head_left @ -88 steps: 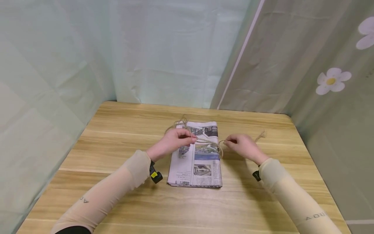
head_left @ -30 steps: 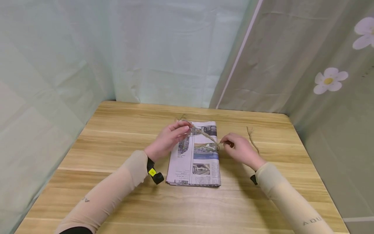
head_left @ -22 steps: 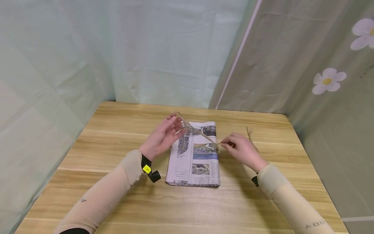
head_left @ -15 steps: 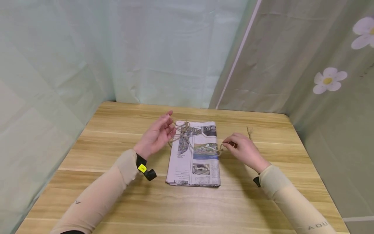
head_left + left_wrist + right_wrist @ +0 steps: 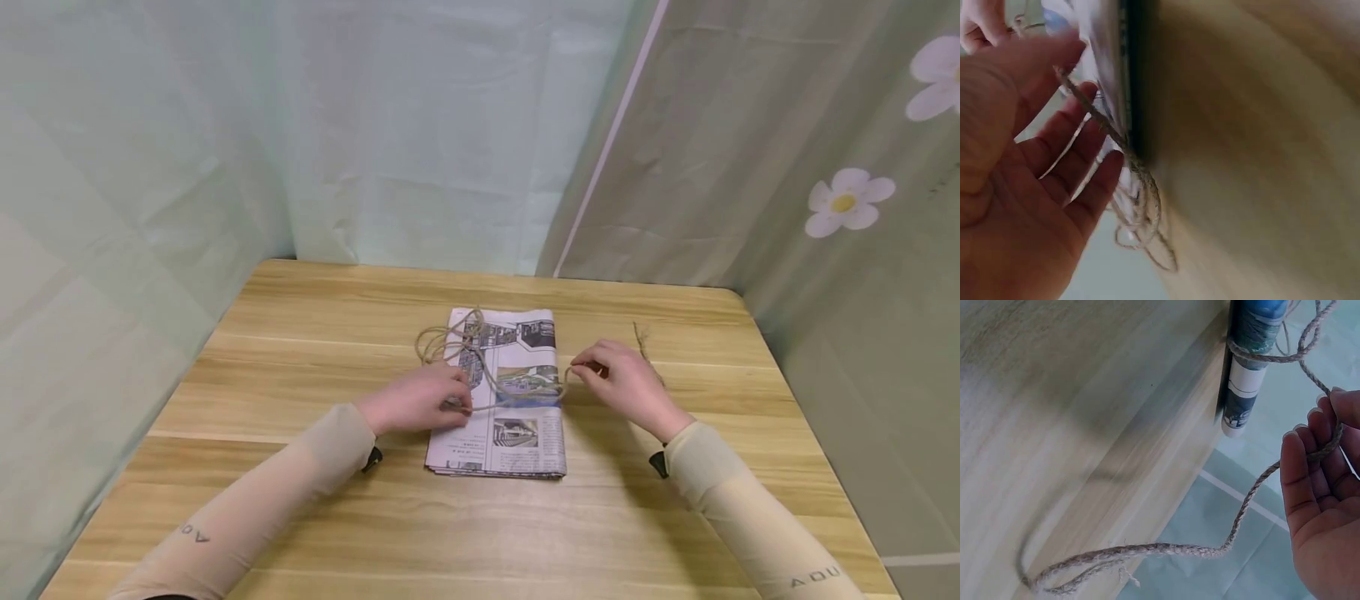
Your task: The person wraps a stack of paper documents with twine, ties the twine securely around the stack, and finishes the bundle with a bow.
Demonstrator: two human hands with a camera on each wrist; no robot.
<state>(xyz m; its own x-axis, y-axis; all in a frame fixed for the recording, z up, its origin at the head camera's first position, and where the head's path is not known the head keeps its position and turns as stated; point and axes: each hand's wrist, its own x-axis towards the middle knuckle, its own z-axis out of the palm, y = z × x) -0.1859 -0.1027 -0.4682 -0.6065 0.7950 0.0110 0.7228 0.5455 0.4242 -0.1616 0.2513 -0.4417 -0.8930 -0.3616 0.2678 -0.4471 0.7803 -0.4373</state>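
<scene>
A folded stack of newspaper (image 5: 462,442) lies on the table, with brown twine (image 5: 487,372) around its middle and loosely looped over its upper left. My left hand (image 5: 416,400) is at the stack's left edge; its thumb and index finger pinch a strand of twine (image 5: 1104,122), though the thumb is blurred in the left wrist view. Right of the stack, my right hand (image 5: 628,385) pinches another strand between thumb and fingers. In the right wrist view, that twine (image 5: 1172,549) crosses the palm and trails to the table. One strand loops round the newspaper's edge (image 5: 1246,381).
The wooden table (image 5: 337,517) has its far edge against a pale curtain (image 5: 420,167). A grey-green curtain with white flowers (image 5: 843,202) hangs at the right. A frayed twine end (image 5: 639,335) sticks out behind my right hand.
My left hand let go of the twine at the upper left, opened and drew back left, then came down and took hold of a lower strand. The right hand stays almost still, pinching its strand.
</scene>
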